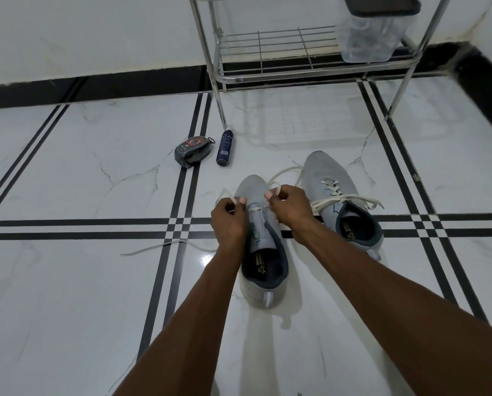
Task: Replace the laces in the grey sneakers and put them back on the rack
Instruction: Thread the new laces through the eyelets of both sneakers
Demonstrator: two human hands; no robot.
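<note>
— While both sneakers sit on the floor [67, 167] before the rack [310, 72], what have you got?

— My left hand [229, 221] and right hand [289, 207] each pinch one end of the white lace [254, 208] over the near sneaker [263, 252].

— Which way does it lie?

— Heel toward me, toe toward the rack; lace crosses it between my hands. The laced sneaker [339, 201] sits just right.
</note>
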